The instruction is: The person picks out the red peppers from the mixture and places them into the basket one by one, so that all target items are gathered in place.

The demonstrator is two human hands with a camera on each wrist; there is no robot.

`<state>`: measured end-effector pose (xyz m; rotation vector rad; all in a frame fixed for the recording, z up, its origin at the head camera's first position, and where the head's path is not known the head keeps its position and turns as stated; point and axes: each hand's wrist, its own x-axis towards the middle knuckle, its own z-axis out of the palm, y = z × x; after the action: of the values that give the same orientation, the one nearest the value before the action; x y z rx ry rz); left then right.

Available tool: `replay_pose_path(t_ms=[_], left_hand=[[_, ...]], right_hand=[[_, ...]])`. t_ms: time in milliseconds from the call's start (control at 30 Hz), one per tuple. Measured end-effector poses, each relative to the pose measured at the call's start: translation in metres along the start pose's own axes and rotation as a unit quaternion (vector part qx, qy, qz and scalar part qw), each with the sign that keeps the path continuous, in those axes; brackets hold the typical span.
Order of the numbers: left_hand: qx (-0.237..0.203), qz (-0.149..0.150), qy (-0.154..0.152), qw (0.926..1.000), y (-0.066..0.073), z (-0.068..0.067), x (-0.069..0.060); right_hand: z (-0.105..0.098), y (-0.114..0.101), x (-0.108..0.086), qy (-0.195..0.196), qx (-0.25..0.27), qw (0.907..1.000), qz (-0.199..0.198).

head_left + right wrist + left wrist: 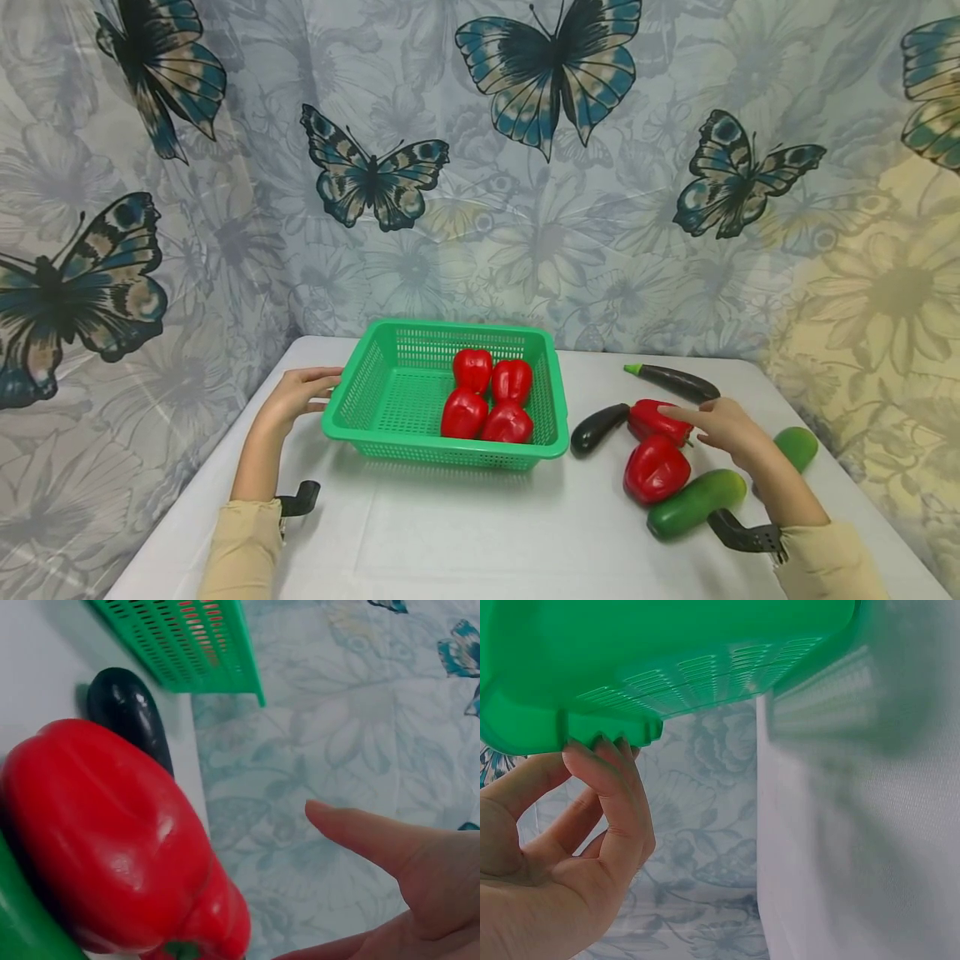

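My left hand point(296, 396) is at the left end of a green plastic basket point(450, 447). In the left wrist view its bent fingers point(611, 791) hold the basket's rim. Inside the basket, toward the right, sit several red bell peppers point(465, 412). On the right, my right hand point(723, 425) hovers by a red bell pepper point(651, 419), its fingers extended. A second loose bell pepper point(656, 471) lies nearer me. The right wrist view shows the thumb point(360, 832) stretched out, apart from the large pepper point(112, 840).
A small eggplant point(597, 430) lies between the basket and the loose peppers. Behind them is a longer eggplant point(675, 382) with a green tip. Two thick green cucumber-like vegetables, one in front point(696, 503), lie around my right forearm. A butterfly-patterned cloth point(540, 242) hangs behind the white table point(427, 533).
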<state>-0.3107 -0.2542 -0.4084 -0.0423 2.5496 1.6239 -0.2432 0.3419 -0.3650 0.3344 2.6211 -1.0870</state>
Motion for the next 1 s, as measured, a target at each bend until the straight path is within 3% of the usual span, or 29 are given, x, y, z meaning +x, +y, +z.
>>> replay_pose_path(t_ms=[300, 533, 1000], left_hand=[[-0.002, -0.003, 0.002, 1.0, 0.001, -0.001, 0.0], [-0.004, -0.001, 0.003, 1.0, 0.001, 0.0, -0.001], [-0.003, -0.002, 0.001, 1.0, 0.0, 0.0, 0.0]], right_hand=[[0.008, 0.005, 0.006, 0.005, 0.029, 0.9995, 0.012], [0.009, 0.011, 0.018, 0.033, 0.002, 0.9994, 0.009], [0.013, 0.021, 0.037, 0.07, 0.013, 0.9972, 0.022]])
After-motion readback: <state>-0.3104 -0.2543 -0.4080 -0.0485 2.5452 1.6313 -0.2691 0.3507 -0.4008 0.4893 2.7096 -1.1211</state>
